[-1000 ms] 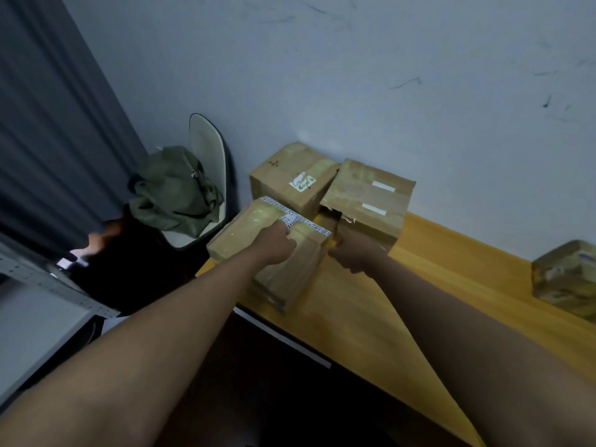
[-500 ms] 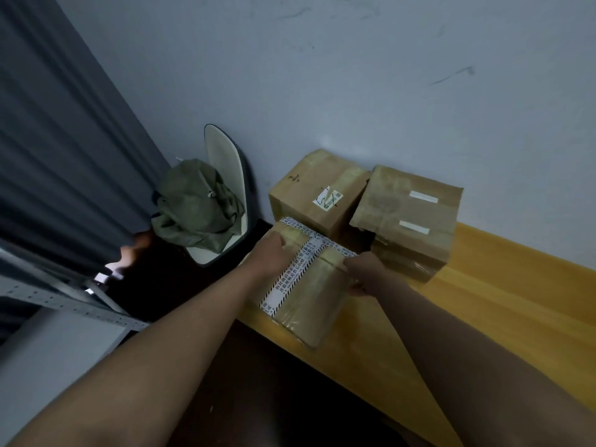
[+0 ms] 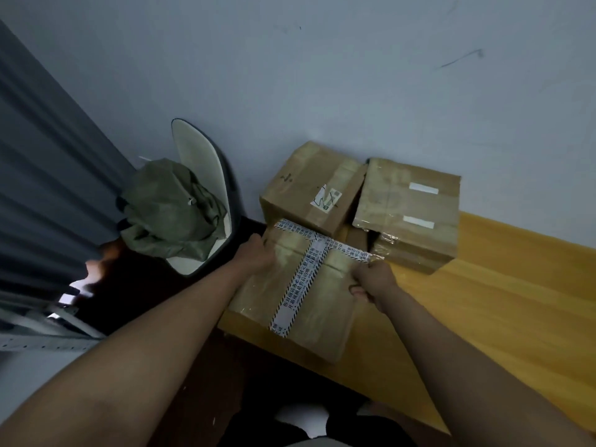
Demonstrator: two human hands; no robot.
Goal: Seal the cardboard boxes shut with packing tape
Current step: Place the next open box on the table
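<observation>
A flat cardboard box [image 3: 319,304] lies at the near left corner of the yellow wooden table [image 3: 503,304]. White printed tape [image 3: 300,282] runs across its top in a T shape. My left hand [image 3: 256,254] grips the box's far left edge. My right hand [image 3: 371,282] is closed on the box's right edge, near the end of the cross strip of tape. Behind it stand two more taped cardboard boxes, one with a torn label [image 3: 306,185] and one with two white strips [image 3: 409,201]. No tape roll is visible.
A white chair [image 3: 206,175] with a green garment [image 3: 167,211] draped on it stands left of the table, against the wall. A grey curtain [image 3: 48,162] hangs at the far left above a metal shelf edge [image 3: 42,337].
The taped box has been pulled nearer to me and laid flat, so its top now faces up. Both hands stayed on its edges and came back with it.
</observation>
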